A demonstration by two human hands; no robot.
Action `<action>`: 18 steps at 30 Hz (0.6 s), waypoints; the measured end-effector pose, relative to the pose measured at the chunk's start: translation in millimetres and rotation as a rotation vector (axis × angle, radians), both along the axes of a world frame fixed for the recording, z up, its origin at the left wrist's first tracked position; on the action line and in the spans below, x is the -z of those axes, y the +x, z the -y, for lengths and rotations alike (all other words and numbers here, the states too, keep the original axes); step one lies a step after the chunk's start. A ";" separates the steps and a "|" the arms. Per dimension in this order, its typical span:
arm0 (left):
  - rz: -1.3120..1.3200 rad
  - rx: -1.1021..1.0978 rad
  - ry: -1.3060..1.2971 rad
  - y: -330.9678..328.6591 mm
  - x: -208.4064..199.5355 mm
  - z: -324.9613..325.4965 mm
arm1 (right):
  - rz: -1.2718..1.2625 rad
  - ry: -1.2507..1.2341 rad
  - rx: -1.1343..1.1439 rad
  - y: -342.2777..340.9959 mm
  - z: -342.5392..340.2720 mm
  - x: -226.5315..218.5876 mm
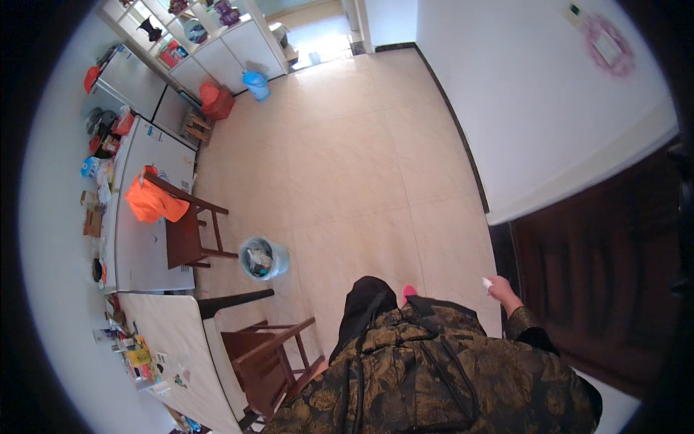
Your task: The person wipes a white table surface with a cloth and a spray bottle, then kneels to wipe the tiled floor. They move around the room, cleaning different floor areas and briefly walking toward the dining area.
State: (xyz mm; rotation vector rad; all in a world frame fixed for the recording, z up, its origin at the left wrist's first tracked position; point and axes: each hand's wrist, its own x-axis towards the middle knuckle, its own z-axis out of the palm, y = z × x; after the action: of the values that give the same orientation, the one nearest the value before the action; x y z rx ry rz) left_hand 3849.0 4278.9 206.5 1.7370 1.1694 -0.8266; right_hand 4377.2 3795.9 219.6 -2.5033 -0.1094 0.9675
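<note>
My right hand reaches out at the right, near the dark brown door. Its fingers are closed on a small white thing, which looks like a crumpled tissue. Only a small patch of what seems to be my left hand shows between my patterned jacket and the wooden chair; its fingers are hidden. On the floor ahead to the left stands a light blue trash bin, lined with a bag and holding rubbish. One pink shoe tip peeks out below my dark trousers.
A table with a pale cover stands at the left. Beyond it are another chair with an orange cloth, a white chest freezer and a blue bucket. A white wall and the brown door bound the right side.
</note>
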 end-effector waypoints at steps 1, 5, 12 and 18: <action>-0.013 -0.001 -0.006 13.3 0.7 -4.4 | 0.056 0.035 -0.074 34.3 -22.0 -3.0; -0.056 0.016 -0.038 71.2 20.7 -32.2 | -0.005 0.007 -0.064 126.6 -94.2 -4.2; -0.075 0.140 0.003 229.4 53.9 -160.1 | -0.080 -0.184 -0.339 203.3 -182.5 13.0; 0.055 0.067 0.244 431.0 9.1 -339.3 | -0.317 -0.077 0.055 264.3 -247.6 -1.5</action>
State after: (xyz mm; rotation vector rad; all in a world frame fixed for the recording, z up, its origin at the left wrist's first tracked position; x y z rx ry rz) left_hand 4280.0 4618.3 197.4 1.9940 1.2210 -0.6927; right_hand 4641.5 4043.6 221.1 -2.3706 0.0970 1.3517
